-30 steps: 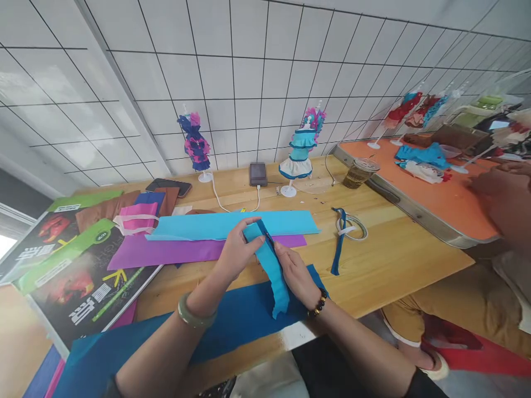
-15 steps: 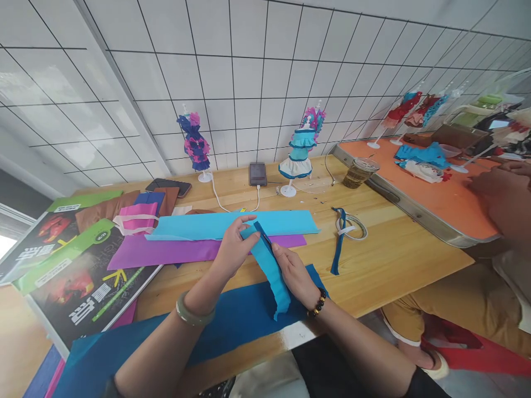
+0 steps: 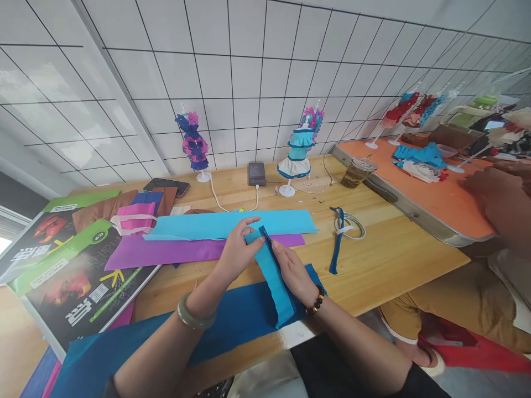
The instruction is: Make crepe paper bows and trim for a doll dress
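A light blue strip (image 3: 271, 279) with a dark blue strip (image 3: 265, 234) along its right edge slants down between my hands. My left hand (image 3: 239, 246) pinches the upper end of the light blue strip between thumb and fingers. Along the right edge, my right hand (image 3: 290, 268) is closed on the dark blue strip, thumb on top. The lower end of the light blue piece hangs over a wide dark blue sheet (image 3: 236, 315). Behind my hands, a flat light blue sheet (image 3: 191, 225) overlaps a purple sheet (image 3: 166, 252).
Two printed packages (image 3: 83, 276) lie at the left. Small dressed stands (image 3: 298, 152), a black box with cables (image 3: 256, 173) and a cup (image 3: 359, 172) stand farther back. A tape roll (image 3: 357, 228) lies right. Another person's arm (image 3: 498, 204) is over the orange table (image 3: 456, 204).
The light blue strip and its dark blue edging have shifted slightly right in my hands, and the strip's lower end hangs lower and straighter. Both hands keep their grip.
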The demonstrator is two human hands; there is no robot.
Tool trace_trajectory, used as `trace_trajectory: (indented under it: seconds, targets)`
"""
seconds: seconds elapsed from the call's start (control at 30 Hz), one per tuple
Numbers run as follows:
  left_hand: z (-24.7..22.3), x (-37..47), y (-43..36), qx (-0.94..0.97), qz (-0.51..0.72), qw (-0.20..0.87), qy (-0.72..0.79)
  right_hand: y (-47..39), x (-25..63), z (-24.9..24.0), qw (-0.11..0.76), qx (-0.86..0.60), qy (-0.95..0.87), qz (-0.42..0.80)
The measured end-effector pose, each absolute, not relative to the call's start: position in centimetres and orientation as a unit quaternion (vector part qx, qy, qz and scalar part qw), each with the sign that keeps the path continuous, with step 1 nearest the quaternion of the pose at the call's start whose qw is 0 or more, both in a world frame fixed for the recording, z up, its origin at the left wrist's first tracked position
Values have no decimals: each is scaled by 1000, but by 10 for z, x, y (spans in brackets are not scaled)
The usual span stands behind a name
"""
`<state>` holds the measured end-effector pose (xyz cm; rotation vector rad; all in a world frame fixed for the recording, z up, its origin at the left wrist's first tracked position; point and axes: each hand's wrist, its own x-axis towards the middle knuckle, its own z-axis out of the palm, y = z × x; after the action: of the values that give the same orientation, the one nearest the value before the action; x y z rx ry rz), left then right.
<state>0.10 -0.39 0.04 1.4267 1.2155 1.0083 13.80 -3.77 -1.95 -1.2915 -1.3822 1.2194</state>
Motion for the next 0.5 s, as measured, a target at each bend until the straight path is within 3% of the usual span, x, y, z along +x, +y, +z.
trace_trajectory:
  seconds: [0.5]
  targets:
    - [2, 3, -5, 556, 423, 520, 492, -40, 137, -17, 437, -511, -550, 496]
